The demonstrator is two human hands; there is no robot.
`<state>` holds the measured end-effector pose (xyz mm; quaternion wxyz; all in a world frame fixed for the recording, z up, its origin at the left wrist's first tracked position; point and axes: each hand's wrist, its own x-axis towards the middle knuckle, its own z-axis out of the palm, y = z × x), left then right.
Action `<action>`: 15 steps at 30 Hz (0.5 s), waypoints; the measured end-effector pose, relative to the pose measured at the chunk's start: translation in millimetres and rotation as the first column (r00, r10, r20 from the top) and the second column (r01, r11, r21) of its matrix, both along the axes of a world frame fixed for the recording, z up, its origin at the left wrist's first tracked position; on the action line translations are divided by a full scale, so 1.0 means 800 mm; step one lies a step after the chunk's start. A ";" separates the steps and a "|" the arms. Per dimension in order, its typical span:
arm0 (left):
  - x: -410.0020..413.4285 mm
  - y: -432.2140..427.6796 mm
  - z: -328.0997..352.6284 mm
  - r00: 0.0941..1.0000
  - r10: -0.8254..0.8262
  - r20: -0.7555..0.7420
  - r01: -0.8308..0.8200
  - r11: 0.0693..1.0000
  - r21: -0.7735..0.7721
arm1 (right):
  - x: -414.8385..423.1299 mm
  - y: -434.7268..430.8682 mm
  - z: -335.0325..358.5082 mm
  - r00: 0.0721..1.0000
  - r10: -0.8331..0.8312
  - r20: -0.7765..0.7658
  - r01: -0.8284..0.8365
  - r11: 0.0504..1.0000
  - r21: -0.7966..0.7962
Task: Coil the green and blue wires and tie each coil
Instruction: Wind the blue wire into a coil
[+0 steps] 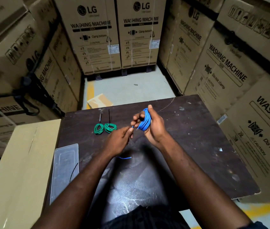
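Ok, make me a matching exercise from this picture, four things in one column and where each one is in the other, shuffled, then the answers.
Things:
1 blue coil
2 green coils
3 clear plastic sheet
4 cardboard scrap

Places:
A on the floor beyond the table
B held in the right hand
C side by side on the table
D at the table's left edge

Pairs: 1-B, 2-C, 3-D, 4-A

dark scuffed table point(188, 138) carries two green coils point(109, 127), a blue wire piece point(125, 157), a clear plastic tray point(64, 171).
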<state>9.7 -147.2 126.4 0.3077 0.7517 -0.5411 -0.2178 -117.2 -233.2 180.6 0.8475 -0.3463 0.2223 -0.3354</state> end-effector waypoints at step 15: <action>-0.026 0.015 0.018 0.961 -0.137 0.239 0.160 0.984 -0.079 | 0.021 -0.026 -0.024 0.975 -0.163 -0.151 0.142 0.980 -0.140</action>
